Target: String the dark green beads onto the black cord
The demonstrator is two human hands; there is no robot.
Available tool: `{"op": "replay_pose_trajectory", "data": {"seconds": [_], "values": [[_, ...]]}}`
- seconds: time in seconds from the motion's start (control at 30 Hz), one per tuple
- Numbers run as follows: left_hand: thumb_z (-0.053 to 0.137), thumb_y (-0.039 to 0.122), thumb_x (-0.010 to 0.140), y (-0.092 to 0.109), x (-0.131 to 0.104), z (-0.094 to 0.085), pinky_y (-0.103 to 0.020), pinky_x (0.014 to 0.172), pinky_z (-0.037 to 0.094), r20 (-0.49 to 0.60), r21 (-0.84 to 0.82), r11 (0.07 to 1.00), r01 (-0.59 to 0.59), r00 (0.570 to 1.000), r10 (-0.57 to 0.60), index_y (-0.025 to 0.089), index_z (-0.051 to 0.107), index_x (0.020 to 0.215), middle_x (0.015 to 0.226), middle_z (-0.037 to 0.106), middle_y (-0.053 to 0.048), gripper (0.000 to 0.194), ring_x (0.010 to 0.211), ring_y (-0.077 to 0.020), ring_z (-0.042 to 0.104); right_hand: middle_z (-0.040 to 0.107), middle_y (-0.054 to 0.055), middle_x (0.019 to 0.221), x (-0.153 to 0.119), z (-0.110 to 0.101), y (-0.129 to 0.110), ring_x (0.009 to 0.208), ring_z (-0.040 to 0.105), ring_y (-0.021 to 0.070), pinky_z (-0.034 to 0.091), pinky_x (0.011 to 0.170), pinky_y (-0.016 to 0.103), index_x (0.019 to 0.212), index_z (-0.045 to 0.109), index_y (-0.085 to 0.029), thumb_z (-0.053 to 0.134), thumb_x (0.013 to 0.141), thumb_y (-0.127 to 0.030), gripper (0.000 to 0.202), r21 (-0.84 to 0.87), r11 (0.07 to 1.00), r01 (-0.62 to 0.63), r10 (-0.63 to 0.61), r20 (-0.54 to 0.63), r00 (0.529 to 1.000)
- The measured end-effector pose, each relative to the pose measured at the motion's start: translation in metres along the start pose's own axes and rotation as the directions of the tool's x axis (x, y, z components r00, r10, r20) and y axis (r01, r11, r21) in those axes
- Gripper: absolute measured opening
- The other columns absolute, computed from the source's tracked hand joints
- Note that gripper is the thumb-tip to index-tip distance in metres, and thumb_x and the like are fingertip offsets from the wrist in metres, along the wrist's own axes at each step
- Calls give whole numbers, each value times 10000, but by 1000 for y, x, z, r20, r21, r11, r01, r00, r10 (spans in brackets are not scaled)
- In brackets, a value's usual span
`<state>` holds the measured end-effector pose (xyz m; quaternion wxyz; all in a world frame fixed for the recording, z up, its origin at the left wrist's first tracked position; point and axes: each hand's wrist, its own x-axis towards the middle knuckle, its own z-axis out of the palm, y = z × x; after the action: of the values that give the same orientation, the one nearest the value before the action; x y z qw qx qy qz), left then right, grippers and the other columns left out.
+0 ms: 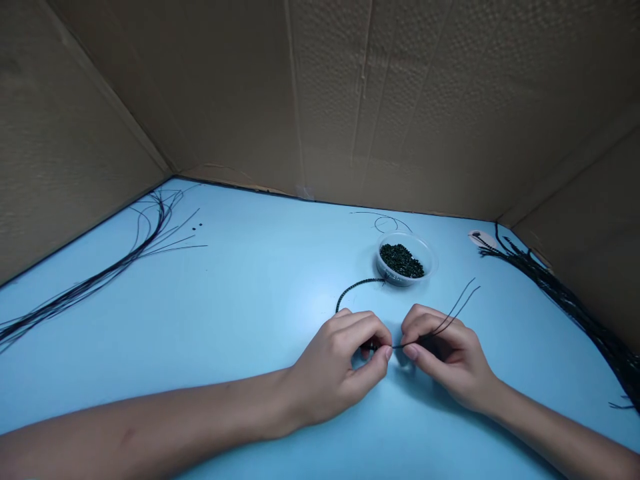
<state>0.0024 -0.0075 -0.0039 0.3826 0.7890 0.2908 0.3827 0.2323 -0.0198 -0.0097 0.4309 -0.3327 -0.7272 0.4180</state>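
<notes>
My left hand is closed in a pinch on a strand of small dark beads, which curves up behind the fingers toward the tub. My right hand pinches the dark cord that runs across the short gap between my fingertips. Two thin loose cord ends stick up and right past my right fingers. Just beyond my hands stands a round clear plastic tub with a heap of small dark beads in it. The part of the strand inside my left fingers is mostly hidden.
A bundle of dark cords lies at the left. Along the right wall lies a thick bundle of dark strands, near a pale round piece. A thin curled cord is behind the tub. Cardboard walls enclose the blue table.
</notes>
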Motion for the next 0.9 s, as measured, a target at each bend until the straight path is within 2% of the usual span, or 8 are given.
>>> {"op": "replay_pose_trajectory", "data": {"seconds": [0.13,0.33,0.43,0.67,0.8,0.9], "values": [[571,119,925,2,1,0,-281,711,444,-4,-10,1000,7,1000,-7,189,593,841,770,637,2,111,711,-141,565,643,32,832,0,-1,1,772,568,188,464,693,321,941,706,-236,677,991,-140,113,-16,1000,19,-19,-32,999],[565,118,895,3,2,1,-267,673,442,0,-18,1000,10,1000,-10,187,580,824,748,604,8,101,683,-132,539,655,51,882,1,-1,0,799,597,203,478,677,326,967,711,-232,717,964,-161,71,-1,1000,-6,6,18,1000],[567,117,893,2,1,1,-265,680,451,6,-21,1000,19,1000,-19,186,582,824,745,607,10,98,685,-132,546,647,36,846,2,0,0,788,582,193,474,697,328,933,703,-233,705,979,-156,89,-18,1000,4,-4,3,1000],[611,188,977,1,1,1,-273,717,476,38,-29,999,32,999,-31,186,648,914,807,676,-7,73,734,-142,601,643,40,825,2,0,-3,766,580,197,472,682,334,902,701,-219,694,991,-196,92,-43,999,10,-11,-15,1000],[567,149,946,1,1,1,-272,688,463,29,-16,1000,27,999,-26,190,594,846,760,631,2,111,696,-138,560,608,42,808,2,-2,-3,736,563,196,467,660,331,822,689,-205,711,987,-268,177,-32,999,-38,36,-67,997],[551,134,895,1,0,2,-255,623,436,15,-12,996,84,996,-84,197,555,824,734,578,14,95,644,-127,513,588,36,803,1,-5,2,730,542,193,439,646,321,818,677,-206,729,980,-301,195,56,994,-96,103,-161,981]]}}
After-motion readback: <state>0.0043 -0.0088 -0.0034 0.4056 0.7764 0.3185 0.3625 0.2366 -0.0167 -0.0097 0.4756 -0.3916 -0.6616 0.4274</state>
